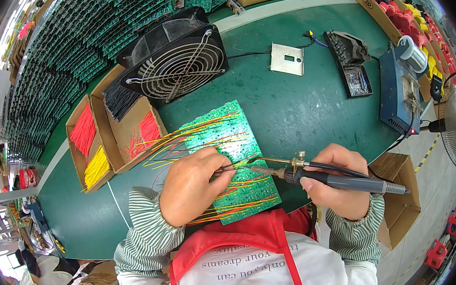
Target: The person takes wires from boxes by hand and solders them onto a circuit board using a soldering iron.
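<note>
A green circuit board [244,130] lies on the table in front of me, with red and yellow wires [201,130] fanned across it and past its left edge. My left hand [188,180] is over the board's left side, thumb and forefinger pinched on a thin dark wire [228,168]. Its far end is hidden by the hand. My right hand [340,197] is wrapped round a grey soldering iron [345,182] with a brass solder-feed guide [278,160] along its top. The iron's tip points left, close to the left fingertips, at the board's middle; contact is too small to tell.
Cardboard trays [120,137] of red, yellow and black wires stand at left, below a black fan [178,63]. Stacked circuit boards [65,61] fill the far left. A blue solder-feeding unit [397,93], an iron stand [351,61] and a metal plate [287,66] sit at right.
</note>
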`<state>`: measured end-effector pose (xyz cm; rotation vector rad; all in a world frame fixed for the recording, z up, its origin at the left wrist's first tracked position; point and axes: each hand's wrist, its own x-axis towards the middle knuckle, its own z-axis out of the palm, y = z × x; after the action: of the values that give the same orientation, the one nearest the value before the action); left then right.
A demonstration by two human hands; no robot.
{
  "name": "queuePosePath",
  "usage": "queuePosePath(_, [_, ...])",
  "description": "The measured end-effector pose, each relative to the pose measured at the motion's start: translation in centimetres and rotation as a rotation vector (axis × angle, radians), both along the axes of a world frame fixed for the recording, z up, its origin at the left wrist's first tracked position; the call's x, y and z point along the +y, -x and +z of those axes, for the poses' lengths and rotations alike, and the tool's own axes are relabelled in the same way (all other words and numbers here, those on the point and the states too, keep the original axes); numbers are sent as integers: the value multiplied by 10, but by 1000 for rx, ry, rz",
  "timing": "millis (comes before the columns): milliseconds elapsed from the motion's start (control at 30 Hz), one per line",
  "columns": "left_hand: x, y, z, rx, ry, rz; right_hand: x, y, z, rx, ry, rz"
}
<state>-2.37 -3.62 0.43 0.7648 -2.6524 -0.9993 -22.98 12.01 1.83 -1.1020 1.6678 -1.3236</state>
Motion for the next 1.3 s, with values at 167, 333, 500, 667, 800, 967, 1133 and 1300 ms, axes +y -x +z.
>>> queuePosePath(167, [1, -2, 2, -3, 11, 4, 2, 2, 6, 28, 16, 4])
queuePosePath(333, [-20, -21, 27, -13, 330, 218, 7, 6, 5, 23, -16, -14])
queuePosePath(500, [-1, 2, 23, 6, 226, 24, 11, 8, 5, 43, -4, -38])
queuePosePath(667, [5, 18, 3, 17, 44, -33, 12, 9, 10, -63, -55, -88])
queuePosePath(800, [4, 21, -2, 25, -33, -19, 12, 11, 4, -26, -21, -85])
queuePosePath(967, [3, 24, -2, 34, -13, -40, 11, 13, 2, -18, -37, -55])
queuePosePath(1133, [3, 25, -2, 22, -17, -41, 9, 12, -1, -15, -49, -63])
queuePosePath(1300, [4, 25, -5, 31, 2, -35, 10, 13, -1, 15, -48, -47])
